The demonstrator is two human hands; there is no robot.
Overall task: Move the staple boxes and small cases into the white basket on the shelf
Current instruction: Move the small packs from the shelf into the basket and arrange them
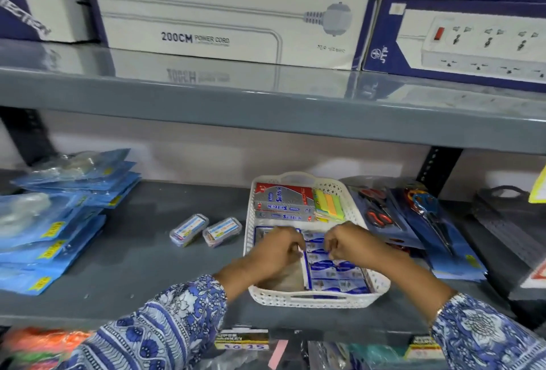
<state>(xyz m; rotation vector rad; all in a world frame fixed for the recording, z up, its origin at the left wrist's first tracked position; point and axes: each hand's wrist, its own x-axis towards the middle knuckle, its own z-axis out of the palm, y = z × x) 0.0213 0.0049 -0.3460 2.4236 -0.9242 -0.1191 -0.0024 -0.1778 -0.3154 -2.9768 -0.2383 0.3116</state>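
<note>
Left hand (279, 247) curled almost closed over the near half of the white perforated plastic basket (313, 300), fingertips down on the blue-and-white staple boxes (335, 273) packed inside; grip on any one box not discernible. Right hand (347, 244) likewise curled narrow just beside it, fingers pinched at the same row of boxes. Two small clear plastic cases (205, 231) lying on the grey metal shelf (147, 266) left of the basket, apart from both hands; blue packets (59, 222) stacked far left, packaged scissors (413, 216) right of the basket.

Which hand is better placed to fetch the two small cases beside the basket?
Left. The left hand sits over the white basket's left side, nearest the two small cases; the right hand would cross over.
</note>
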